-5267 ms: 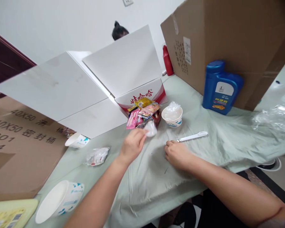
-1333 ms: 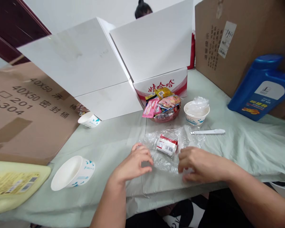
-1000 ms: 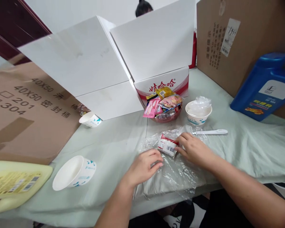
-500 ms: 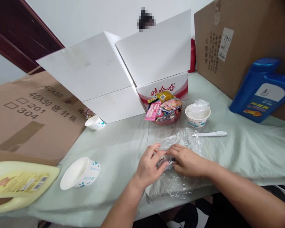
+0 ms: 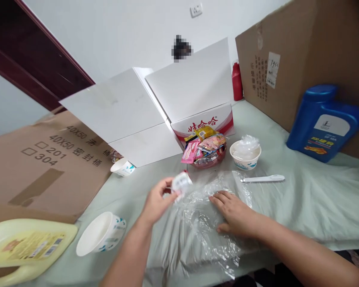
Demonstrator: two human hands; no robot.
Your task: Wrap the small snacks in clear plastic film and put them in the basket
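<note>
My left hand pinches a small white packet with blurred dark print and a bit of red at its top edge; its exact kind is unclear. My right hand lies flat, fingers stretched, on a clear plastic bag spread over the green cloth. Behind the bag, a white utility knife rests on the cloth. A paper bowl holding crumpled clear plastic stands behind the knife. To its left is a pinkish bowl heaped with colourful snack packets.
An open white carton stands at the back. A paper bowl lies tipped at left near a yellow bottle, and another paper cup is farther back. Brown cartons and a blue jug bound the right side.
My left hand has moved left and up off the plastic bag, carrying the white packet. My right hand has opened flat on the bag. The camera view has tilted up slightly.
</note>
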